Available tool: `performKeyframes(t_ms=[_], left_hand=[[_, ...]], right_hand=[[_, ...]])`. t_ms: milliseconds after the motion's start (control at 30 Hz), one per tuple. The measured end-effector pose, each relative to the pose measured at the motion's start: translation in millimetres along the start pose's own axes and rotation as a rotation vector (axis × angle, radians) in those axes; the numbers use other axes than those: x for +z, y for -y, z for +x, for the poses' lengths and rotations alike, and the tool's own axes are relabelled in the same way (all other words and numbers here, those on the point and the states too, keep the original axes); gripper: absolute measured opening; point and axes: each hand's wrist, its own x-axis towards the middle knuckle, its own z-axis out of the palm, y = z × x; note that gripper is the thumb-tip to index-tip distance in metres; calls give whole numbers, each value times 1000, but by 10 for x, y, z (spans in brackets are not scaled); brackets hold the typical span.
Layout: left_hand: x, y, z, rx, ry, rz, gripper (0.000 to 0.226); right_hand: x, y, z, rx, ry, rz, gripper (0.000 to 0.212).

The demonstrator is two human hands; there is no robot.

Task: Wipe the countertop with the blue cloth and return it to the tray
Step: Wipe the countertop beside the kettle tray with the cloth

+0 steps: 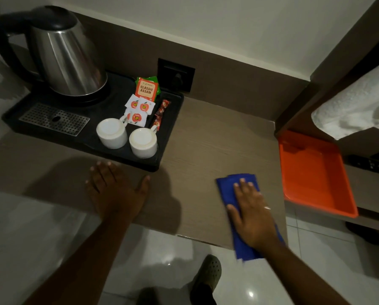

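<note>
A blue cloth [227, 190] lies flat on the brown wood-grain countertop [208, 142], near its front right corner, its near end hanging over the front edge. My right hand [251, 213] presses flat on the cloth, fingers spread and pointing away from me. My left hand [115, 190] rests flat on the countertop with spread fingers, just in front of the black tray. An empty orange tray [316, 172] sits to the right of the countertop, on a slightly lower ledge.
A black hospitality tray [168, 137] at the back left holds a steel kettle [63, 56], two upturned white cups [112, 133], tea sachets [145, 89] and a drip grate. A wall socket [176, 74] sits behind. White towel [355, 104] hangs at right. My shoe shows on the tiled floor.
</note>
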Motion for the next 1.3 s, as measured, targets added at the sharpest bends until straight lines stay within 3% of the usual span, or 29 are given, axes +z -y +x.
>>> performKeyframes(t_ms=[133, 267, 433, 567, 767, 967, 1167, 1300], left_hand=[[23, 7, 7, 10, -10, -8, 111], [69, 6, 22, 3, -24, 3, 111], [32, -7, 38, -25, 12, 66, 114], [5, -19, 27, -17, -5, 77, 114], [78, 20, 74, -37, 25, 65, 116], [115, 22, 66, -22, 0, 73, 117], [125, 14, 61, -14, -11, 110, 117], [55, -13, 63, -38, 14, 96, 119]], right_hand=[[-100, -346, 292, 237, -47, 25, 72], [-201, -44, 1056, 424, -80, 56, 68], [0, 1020, 1425, 22, -28, 44, 69], [84, 821, 914, -204, 15, 27, 68], [-183, -346, 1225, 119, -32, 50, 72], [-403, -225, 2309, 351, -76, 24, 69], [-355, 609, 2936, 310, -48, 37, 71], [-174, 1117, 2828, 71, -23, 19, 68]])
